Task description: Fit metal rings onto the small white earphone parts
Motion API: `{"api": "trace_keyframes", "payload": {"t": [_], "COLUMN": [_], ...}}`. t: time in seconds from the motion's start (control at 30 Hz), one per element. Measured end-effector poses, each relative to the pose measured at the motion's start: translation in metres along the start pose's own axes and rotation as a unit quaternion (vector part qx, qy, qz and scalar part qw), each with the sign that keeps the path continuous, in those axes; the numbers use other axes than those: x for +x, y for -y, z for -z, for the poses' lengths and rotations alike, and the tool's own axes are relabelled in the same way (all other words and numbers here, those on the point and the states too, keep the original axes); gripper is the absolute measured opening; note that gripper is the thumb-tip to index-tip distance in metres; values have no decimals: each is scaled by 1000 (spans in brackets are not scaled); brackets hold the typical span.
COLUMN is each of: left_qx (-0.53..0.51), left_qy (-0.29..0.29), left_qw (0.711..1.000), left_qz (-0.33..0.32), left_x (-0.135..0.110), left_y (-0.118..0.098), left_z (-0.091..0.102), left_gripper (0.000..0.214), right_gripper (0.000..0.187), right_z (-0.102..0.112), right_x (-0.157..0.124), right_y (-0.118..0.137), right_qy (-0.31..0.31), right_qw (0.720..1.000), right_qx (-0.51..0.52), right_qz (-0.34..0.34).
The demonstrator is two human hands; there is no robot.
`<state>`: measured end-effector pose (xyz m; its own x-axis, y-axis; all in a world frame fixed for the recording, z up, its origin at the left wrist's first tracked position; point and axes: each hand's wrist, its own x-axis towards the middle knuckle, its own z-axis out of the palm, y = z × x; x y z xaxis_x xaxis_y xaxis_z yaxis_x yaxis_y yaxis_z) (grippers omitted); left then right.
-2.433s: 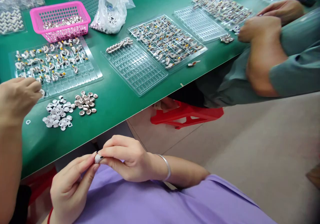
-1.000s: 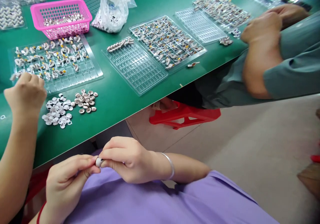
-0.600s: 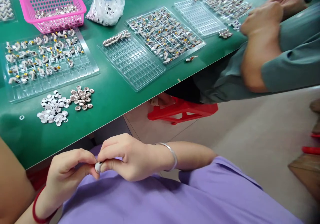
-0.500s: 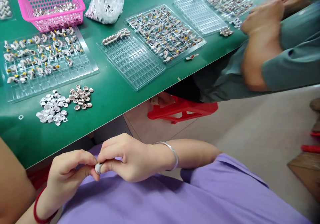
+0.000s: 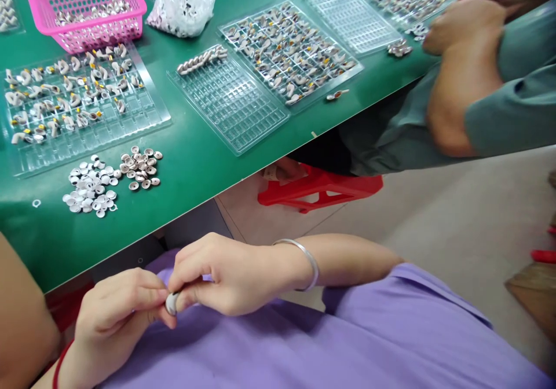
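A small, pale, rounded part [image 5: 172, 303] sits between the fingertips of both hands, above my lap. My left hand [image 5: 124, 314], with a red band at the wrist, pinches it from one side with thumb and forefinger. From the other side my right hand [image 5: 226, 276] grips it, thumb against it and fingers curled. Fingertips hide part of it. On the green table beyond lie a pile of white caps [image 5: 91, 187] and a pile of beige cup-shaped pieces [image 5: 139, 168]. A tiny ring outline [image 5: 139, 260] shows below the table edge.
Clear plastic trays stand on the table: one part-filled [image 5: 143, 120], one with a single row of pieces [image 5: 237, 111], one full [image 5: 295, 53]. Behind are a pink basket [image 5: 87, 30] and a plastic bag [image 5: 185, 7]. A co-worker's arm [image 5: 460, 82] is at right, near a red stool [image 5: 321, 186].
My left hand has shifted slightly down and left, its fingers still at the part. The tiny ring outline has appeared below the table edge. The view has moved slightly.
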<state>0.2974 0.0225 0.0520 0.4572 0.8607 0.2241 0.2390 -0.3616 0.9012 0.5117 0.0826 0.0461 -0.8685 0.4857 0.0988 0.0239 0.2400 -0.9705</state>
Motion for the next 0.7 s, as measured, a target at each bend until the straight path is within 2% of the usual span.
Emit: {"api": "trace_keyframes", "payload": {"t": [0.23, 0.33, 0.5, 0.7], "left_qx": [26, 40, 60, 65], "left_qy": [0, -15, -8, -23], "left_qw": [999, 999, 998, 997], "left_qz": [-35, -29, -16, -40], "left_x": [-3, -4, -4, -1], "left_y": [-8, -14, -23, -28], "left_z": [-2, -3, -3, -2], "left_gripper": [39, 35, 26, 27], "right_gripper": [16, 17, 17, 16], "right_z": [12, 15, 18, 15], "right_x": [0, 0, 2, 5], "right_y": [10, 15, 20, 25], "right_qy": [68, 85, 96, 101], "right_qw": [996, 995, 995, 995], "right_qx": [-43, -43, -27, 2], "right_qz": [29, 29, 29, 4]}}
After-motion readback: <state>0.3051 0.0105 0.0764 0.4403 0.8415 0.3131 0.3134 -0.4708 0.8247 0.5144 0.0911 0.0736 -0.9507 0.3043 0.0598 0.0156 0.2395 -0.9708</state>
